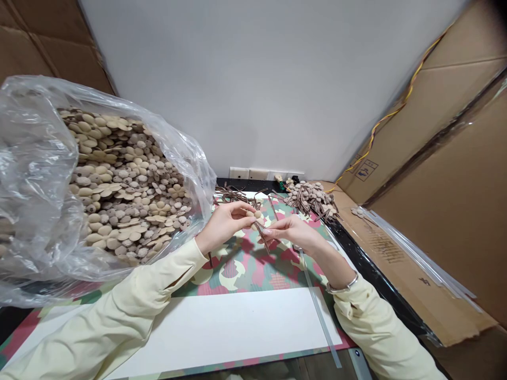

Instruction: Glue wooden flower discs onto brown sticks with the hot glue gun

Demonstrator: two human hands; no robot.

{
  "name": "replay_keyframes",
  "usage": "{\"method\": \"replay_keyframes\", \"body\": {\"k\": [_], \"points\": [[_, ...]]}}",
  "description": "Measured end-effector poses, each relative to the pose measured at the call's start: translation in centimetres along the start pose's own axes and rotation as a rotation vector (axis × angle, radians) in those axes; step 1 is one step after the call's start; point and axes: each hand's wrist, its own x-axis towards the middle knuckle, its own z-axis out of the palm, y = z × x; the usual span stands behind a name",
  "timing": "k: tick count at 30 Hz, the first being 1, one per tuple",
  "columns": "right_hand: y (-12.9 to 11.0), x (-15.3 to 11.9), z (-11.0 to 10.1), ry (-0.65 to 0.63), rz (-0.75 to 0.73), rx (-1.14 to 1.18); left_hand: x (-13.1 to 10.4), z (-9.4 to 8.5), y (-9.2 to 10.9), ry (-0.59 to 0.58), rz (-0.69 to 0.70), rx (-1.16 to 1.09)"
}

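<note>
Above the middle of the table, my left hand (pixel 226 224) pinches a beige flower-shaped piece (pixel 256 216) with rounded petals. My right hand (pixel 296 232) is closed at its fingertips on a thin brown strip (pixel 261 236) that hangs below the flower piece. Whether the strip is fixed to the flower or only touches it, I cannot tell. Just behind my hands lies a bundle of brown strips (pixel 237 194). To the right of it is a heap of small beige-grey flower pieces with brown strips (pixel 312 199).
A large clear plastic bag (pixel 35 137) full of flower pieces (pixel 127 184) stands at the left. White board (pixel 237 327) lies on the patterned cover (pixel 245 269), with a clear plastic strip (pixel 319 311) across it. Wall sockets (pixel 259 174) and cardboard (pixel 447 174) border the table.
</note>
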Motion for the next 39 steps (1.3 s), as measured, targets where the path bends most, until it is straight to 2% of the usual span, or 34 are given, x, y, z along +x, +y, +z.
{"method": "replay_keyframes", "body": {"k": [6, 12, 18, 24, 29, 32, 39], "points": [[-0.5, -0.2, 0.3, 0.103, 0.017, -0.041, -0.1, 0.0, 0.2, -0.016, 0.017, 0.017], [-0.9, -0.3, 0.3, 0.148, -0.007, -0.096, -0.1, -0.1, 0.2, -0.047, 0.019, 0.023], [-0.5, -0.1, 0.3, 0.130, -0.021, -0.101, 0.0, -0.1, 0.1, -0.073, 0.044, 0.006], [-0.1, 0.0, -0.6, 0.020, 0.010, -0.116, -0.1, -0.1, 0.2, -0.069, 0.095, 0.052], [0.1, 0.3, -0.4, -0.049, -0.004, 0.124, -0.1, -0.1, 0.4, -0.015, 0.134, 0.077], [0.1, 0.6, 0.4, -0.039, -0.021, 0.225, -0.1, -0.1, 0.5, -0.009, 0.140, 0.054], [-1.0, -0.1, 0.7, 0.054, -0.033, 0.167, -0.2, 0.0, 0.7, -0.040, 0.131, 0.013]]}}
